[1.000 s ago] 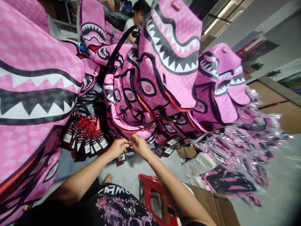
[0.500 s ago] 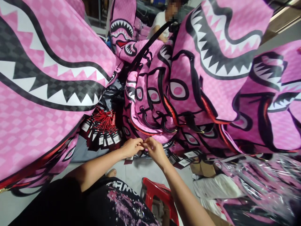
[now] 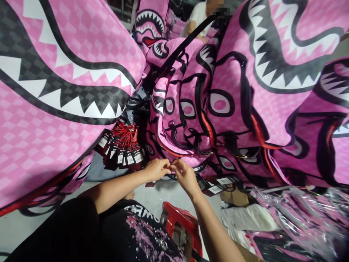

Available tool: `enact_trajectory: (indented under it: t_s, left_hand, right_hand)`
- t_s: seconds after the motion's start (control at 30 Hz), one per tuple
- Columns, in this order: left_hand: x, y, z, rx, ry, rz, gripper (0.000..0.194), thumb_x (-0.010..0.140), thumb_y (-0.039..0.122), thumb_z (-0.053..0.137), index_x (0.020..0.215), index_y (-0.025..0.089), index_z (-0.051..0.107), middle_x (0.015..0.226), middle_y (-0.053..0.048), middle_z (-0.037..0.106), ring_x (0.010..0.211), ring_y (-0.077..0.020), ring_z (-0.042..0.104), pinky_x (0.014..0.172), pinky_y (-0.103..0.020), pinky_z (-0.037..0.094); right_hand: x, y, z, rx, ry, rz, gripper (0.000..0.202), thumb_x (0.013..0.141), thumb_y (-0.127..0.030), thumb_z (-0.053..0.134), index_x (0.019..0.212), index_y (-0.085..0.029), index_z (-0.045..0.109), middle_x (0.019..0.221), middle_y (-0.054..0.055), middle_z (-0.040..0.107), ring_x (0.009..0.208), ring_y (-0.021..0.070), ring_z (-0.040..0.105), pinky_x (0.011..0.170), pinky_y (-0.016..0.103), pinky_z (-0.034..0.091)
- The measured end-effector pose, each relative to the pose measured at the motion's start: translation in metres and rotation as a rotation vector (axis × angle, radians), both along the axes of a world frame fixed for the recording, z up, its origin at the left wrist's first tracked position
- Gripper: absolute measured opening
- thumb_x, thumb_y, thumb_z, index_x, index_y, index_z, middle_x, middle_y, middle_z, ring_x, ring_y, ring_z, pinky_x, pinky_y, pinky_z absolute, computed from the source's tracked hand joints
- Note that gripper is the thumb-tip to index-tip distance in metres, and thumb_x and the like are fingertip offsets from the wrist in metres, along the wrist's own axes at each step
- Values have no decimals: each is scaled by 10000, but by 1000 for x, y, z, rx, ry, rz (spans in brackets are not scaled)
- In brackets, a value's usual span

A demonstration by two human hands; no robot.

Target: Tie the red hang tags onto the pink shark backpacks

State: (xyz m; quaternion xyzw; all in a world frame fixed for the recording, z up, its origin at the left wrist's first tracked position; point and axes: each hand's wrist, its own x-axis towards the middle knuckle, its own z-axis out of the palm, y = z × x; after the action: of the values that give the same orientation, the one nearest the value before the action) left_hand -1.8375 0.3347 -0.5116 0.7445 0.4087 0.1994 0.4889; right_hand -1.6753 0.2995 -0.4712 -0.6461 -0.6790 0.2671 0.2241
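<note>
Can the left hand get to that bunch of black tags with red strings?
Probably yes. The left hand sits close beside the bunch of black paper tags with red strings, with nothing lying between them, though its fingers are pinched against the right hand.

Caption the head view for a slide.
Both hands, left and right, pinch together at the edge of a pink shark-mouth bag, beside red-stringed hang tags.
</note>
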Motion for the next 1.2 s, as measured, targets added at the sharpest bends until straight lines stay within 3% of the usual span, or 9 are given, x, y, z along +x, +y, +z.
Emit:
enact_trajectory:
  t_s: [0.2,0.33,0.5,0.7,0.9,0.97,1.03,1.1,1.2]
  left_hand:
    - [0,0,-5,33,13,44,123,849,248,554,882,198,662,853,-22,704,814,-169,635,671,-242,389]
    - [-1,2,-6,48,11,-48,144,881,308,549,887,225,667,766,20,698,734,-141,635,629,-218,393]
    - [1,3,-4,123,62,-11,171,904,246,484,952,192,639,957,-49,706,874,-188,643,720,-264,415]
    - [-4,11,-4,123,50,-111,160,919,312,516,913,243,660,802,25,698,774,-145,655,637,-226,409]
    - [1,5,-6,213,59,-87,173,946,264,463,952,172,609,996,-61,675,893,-190,648,760,-288,466]
    - [-6,8,-11,242,-22,-84,123,927,249,501,973,179,592,1024,-53,658,891,-179,646,773,-287,486]
    - [-25,21,-21,255,-155,27,160,876,222,580,1031,187,568,1107,-50,629,874,-153,639,785,-273,505]
    - [-54,45,-31,266,-217,307,217,848,168,594,1061,182,556,1147,-62,601,814,-129,626,797,-274,513]
    - [-100,94,-43,312,-96,735,186,858,105,541,1027,175,577,1102,-78,606,807,-149,613,857,-320,504]
  right_hand:
    - [-3,0,0,-19,-6,-12,112,851,-308,515,813,-205,536,688,26,633,613,164,583,589,272,409]
    - [-6,-1,4,-2,8,-44,139,858,-327,504,798,-204,530,723,35,641,645,162,593,613,269,430]
    - [-10,-1,7,23,-10,-72,161,856,-343,509,788,-199,531,688,14,617,596,144,562,593,258,418]
    - [-11,-2,5,-5,23,-108,175,871,-364,514,823,-197,537,695,7,612,615,147,592,612,260,441]
    - [-12,1,1,-6,17,-160,198,895,-389,504,861,-195,519,671,11,622,595,158,606,587,258,443]
    - [-17,-5,7,9,-115,-139,181,906,-334,481,958,-175,549,702,33,652,612,174,627,597,267,449]
    - [-28,-15,16,51,-360,-121,273,924,-276,442,1138,-154,560,851,88,699,669,195,652,617,284,445]
    - [-47,-21,19,90,-546,-111,353,948,-248,405,1266,-167,535,1058,131,691,732,199,663,623,284,433]
    - [-88,-3,2,22,-481,-3,304,958,-217,408,1185,-201,608,1080,97,683,755,166,650,624,250,414]
